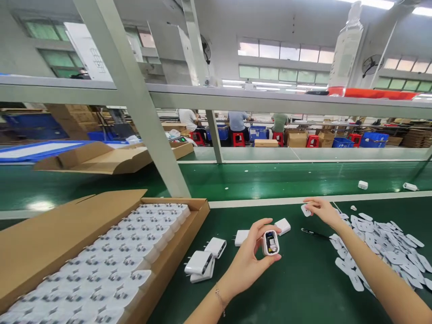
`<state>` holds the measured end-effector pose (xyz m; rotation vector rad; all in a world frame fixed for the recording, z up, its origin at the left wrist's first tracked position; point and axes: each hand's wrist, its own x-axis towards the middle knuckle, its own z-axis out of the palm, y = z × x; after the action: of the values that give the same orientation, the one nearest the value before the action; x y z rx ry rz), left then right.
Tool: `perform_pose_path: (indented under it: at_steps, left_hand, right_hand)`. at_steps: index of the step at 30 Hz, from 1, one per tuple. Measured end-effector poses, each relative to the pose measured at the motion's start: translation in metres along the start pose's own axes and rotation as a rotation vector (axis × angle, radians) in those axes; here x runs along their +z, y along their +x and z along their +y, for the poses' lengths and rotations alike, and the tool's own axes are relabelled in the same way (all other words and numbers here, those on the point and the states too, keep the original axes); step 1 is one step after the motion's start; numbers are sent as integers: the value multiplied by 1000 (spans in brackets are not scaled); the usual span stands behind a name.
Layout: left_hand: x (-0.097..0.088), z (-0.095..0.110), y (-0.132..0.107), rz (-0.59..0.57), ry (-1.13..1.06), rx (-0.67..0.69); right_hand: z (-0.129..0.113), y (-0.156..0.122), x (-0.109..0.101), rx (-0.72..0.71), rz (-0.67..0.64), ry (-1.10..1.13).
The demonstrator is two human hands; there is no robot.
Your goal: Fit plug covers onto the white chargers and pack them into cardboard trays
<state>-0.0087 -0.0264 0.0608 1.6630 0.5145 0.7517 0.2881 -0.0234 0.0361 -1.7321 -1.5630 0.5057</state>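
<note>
My left hand [248, 258] is closed around a white charger housing [271, 243], its open end facing me with circuit parts showing inside. Pinched in the fingers of my right hand [322, 210] is a small white end cap [306, 209], held apart from the housing. Behind and left of my left hand lie more white chargers [199, 262], several with their metal prongs showing. Under and beside my right forearm spreads a loose pile of flat white caps [388, 247]. A black pen [314, 232] rests at the pile's left edge.
An open cardboard box [202, 207] at left holds rows of white chargers, prongs up. Beyond the bench runs a green conveyor belt [270, 180] with two loose white pieces. A metal frame post [148, 117] and shelf cross in front; a bottle [344, 54] stands above. People sit far back.
</note>
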Motion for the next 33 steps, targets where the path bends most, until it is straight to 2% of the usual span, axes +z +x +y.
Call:
perform_pose_path:
  at_steps: [6,8,9,11,13,16,21,28,31,33]
  left_hand:
    - [-6,-35,0,54,-358,-95]
    - [-7,-46,0,73,-393,-152]
    - [-8,-50,-1,73,-380,-179]
    - [-7,-53,-3,66,-338,-222]
    - [-6,-51,-5,83,-323,-246]
    - [-1,-46,-6,138,-316,-253]
    - [6,-49,-4,210,-206,-276]
    - [5,-57,-7,243,-113,-336]
    - [6,-58,-9,288,-44,-313]
    - [7,-59,-11,314,-4,-250]
  right_hand:
    - [-79,-41,41,-97,-83,419]
    - [-94,-53,56,-150,-28,454]
    - [-97,-58,63,-194,35,402]
    - [-96,-64,76,-341,188,191]
    - [-88,-67,86,-551,290,3]
    - [-74,-71,95,-752,325,-103]
    - [-65,-79,101,-775,245,-85]
    - [-70,-77,99,-746,144,-95]
    - [-74,-76,95,-730,54,-93]
    - [-76,-77,94,-724,26,-81]
